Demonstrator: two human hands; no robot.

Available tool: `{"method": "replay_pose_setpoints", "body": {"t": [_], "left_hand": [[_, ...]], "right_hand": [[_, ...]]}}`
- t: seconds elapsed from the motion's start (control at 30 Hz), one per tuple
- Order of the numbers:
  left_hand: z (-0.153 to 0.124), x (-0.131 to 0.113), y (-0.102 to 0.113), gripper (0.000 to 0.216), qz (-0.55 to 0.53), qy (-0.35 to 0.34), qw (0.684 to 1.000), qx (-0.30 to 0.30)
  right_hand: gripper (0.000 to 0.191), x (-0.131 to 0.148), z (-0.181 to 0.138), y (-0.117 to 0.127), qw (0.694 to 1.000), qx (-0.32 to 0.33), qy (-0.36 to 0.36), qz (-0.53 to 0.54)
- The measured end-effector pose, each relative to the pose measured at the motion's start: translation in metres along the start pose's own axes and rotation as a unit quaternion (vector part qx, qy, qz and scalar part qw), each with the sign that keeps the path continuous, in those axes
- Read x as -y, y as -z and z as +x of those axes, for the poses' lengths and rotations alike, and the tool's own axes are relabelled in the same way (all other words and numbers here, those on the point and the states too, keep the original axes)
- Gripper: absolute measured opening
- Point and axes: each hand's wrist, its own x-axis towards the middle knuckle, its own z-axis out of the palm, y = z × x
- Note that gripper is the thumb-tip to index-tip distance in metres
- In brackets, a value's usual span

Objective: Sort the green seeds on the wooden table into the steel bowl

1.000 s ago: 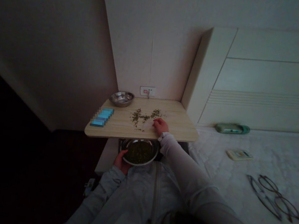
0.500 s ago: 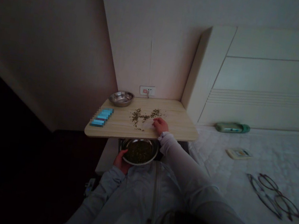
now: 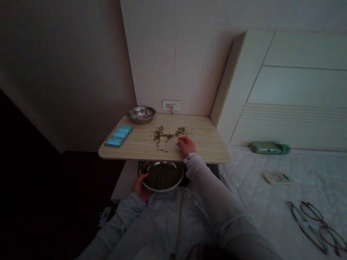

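While a sparse scatter of small, dark green, dry-looking bits (image 3: pixel 158 133) lies loose across the middle of a pale wood-grain tabletop with rounded corners (image 3: pixel 200 127), the work looks part done. A thin, pale, translucent piece (image 3: pixel 172 144) lies just beside the nearer bits; its material is unclear. Right hand (image 3: pixel 186 146) is at its edge, fingers bent and, as far as the dim light shows, drawn together on it.

Below the front edge, partly under the tabletop, a round, shiny, silver metal bowl (image 3: pixel 179 178) holds a broad layer of similar dark green stuff (image 3: pixel 161 177). Left hand (image 3: pixel 141 188) is clamped on its near left rim, thumb over the lip; the other fingers are hidden beneath.

My reading: the bulk is in the bowl, the thin patches on the wood are what is left. Whether any are sorted, cannot tell.

Farther out: a second shallow silver metal bowl (image 3: pixel 140 120) at the back left corner, a flat, blue, pixelated rectangle (image 3: pixel 119 136) in front of it. Right, a white quilted mattress (image 3: pixel 245 175).
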Motion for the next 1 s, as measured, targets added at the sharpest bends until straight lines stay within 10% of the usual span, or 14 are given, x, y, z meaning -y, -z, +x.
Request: {"method": "replay_pose_setpoints", "body": {"t": [1.0], "left_hand": [[-0.003,0.001,-0.005,0.025,0.004,-0.021,1.000,-0.003]], "right_hand": [[0.017,-0.014,0.008,-0.004,0.997,0.021,0.047,-0.064]]}}
